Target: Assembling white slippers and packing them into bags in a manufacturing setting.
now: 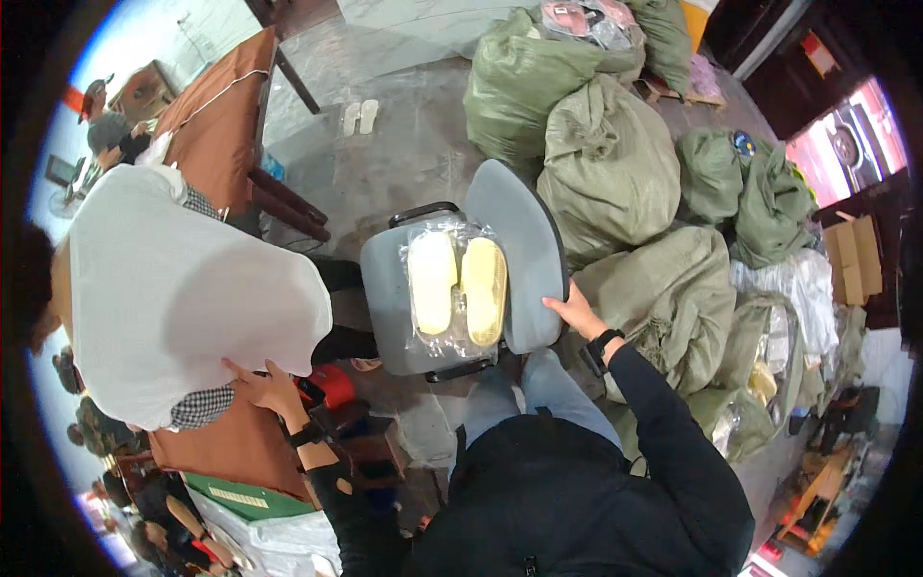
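A grey office chair [383, 288] with black armrests stands in front of my legs. On its seat lies a pair of yellow slippers [484, 288] in clear plastic wrap. My right hand [577, 312] grips the outer edge of the chair's backrest [514, 252], thumb on the front and fingers hidden behind. My left hand [264, 389] reaches out to the left with its fingers spread. They touch or come very near the lower edge of a co-worker's white top [192, 288], beside a checked sleeve [204, 408].
Big green woven sacks [615, 173] crowd the right side. A brown-covered table [216, 111] runs along the far left, with a seated person [111, 135] beyond. A pale pair of slippers [361, 117] lies on the floor. An open cardboard box [852, 258] stands at far right.
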